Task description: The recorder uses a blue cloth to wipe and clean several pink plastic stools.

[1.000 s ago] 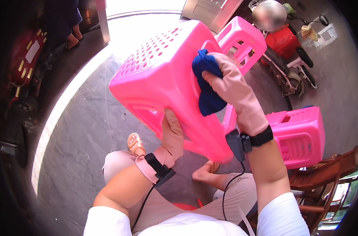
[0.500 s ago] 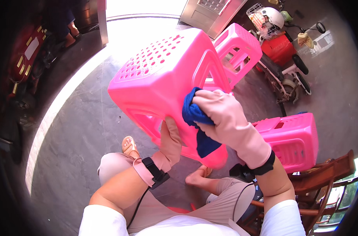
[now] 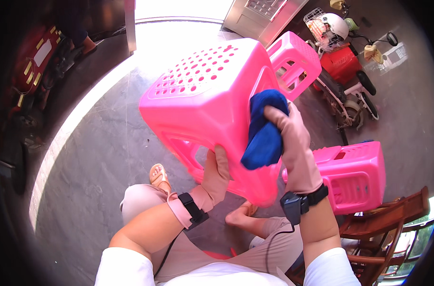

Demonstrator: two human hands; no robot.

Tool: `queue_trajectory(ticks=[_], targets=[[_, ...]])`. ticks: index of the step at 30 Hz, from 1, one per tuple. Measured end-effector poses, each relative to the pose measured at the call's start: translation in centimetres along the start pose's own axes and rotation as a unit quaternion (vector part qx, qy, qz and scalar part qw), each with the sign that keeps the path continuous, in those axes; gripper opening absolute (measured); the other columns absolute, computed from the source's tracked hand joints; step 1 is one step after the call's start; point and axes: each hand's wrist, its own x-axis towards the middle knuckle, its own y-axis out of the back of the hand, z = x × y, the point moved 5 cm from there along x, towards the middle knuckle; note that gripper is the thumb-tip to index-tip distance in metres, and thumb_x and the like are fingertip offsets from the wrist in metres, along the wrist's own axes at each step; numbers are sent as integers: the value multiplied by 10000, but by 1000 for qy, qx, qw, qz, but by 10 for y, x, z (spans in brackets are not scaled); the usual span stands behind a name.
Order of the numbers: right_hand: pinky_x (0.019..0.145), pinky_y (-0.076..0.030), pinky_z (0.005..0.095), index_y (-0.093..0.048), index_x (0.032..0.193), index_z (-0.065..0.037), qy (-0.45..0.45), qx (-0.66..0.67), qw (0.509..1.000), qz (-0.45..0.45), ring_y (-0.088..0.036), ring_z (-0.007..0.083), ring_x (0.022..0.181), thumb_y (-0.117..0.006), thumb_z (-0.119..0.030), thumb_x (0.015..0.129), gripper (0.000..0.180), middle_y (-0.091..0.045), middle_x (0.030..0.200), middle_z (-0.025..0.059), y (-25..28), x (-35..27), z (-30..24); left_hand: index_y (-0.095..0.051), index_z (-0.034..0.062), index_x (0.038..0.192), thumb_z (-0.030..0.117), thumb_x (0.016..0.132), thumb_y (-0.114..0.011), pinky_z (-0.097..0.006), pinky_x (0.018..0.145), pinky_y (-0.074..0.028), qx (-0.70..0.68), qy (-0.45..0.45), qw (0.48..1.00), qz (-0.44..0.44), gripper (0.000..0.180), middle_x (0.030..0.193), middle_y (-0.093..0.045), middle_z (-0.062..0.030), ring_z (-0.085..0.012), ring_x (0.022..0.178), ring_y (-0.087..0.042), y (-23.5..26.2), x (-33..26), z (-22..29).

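Note:
In front of me a pink plastic stool (image 3: 212, 107) is held up, tilted, its top full of round holes facing away and up. My left hand (image 3: 216, 174), in a pale pink glove, grips one leg edge near the cutout in its side; some fingers are hidden behind the plastic. My right hand (image 3: 295, 143), gloved the same way, is closed on a dark blue cloth (image 3: 264, 133). The cloth lies against the stool's right side, bunched at the top with a flap hanging down.
Another pink stool (image 3: 298, 62) stands behind, and a third pink stool (image 3: 355, 176) lies on its side at right. A scooter with a red box (image 3: 341, 62) and white helmet (image 3: 335, 26) is at far right. A wooden chair (image 3: 393, 214) stands near right; a metal door (image 3: 260, 19) is ahead.
My right hand has turned and shifted right, and the cloth has moved along the stool's side. The held stool has moved slightly right, with my left hand still on it.

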Motion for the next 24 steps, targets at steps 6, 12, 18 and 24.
queue_trajectory(ticks=[6,12,18,24], targets=[[697,-576,400,-686,994,-81,-124,367,895,-222,-679,241,721,-655,-335,971,257,-686,796,108,35,82,60,-448,-1,1333,468,1094,-315,-314,863,-514,30,-16,999,-11,543,1170,-623,-97,-183,1005,-632,-10,-9,-11],[675,-597,338,-643,1130,-52,-161,288,918,-218,-703,186,756,-670,-229,970,240,-711,950,54,11,26,48,-458,13,1326,510,1084,-297,-315,936,-478,-21,-17,998,-59,576,1190,-609,-99,-184,1130,-581,3,-30,-23],[828,-568,343,-573,1267,-10,-47,151,974,-165,-679,204,943,-764,-90,870,448,-683,1064,91,-7,0,31,-526,52,1242,633,1037,-245,-319,834,-505,60,0,998,28,677,1141,-624,-67,-153,980,-635,52,-25,-85],[926,-532,382,-446,1402,10,-27,54,996,-69,-619,268,1124,-859,-166,777,769,-627,1217,156,20,14,92,-480,53,1336,451,1088,-358,-368,781,-565,68,207,975,-34,484,1143,-652,-122,-247,920,-710,50,-27,-103]])
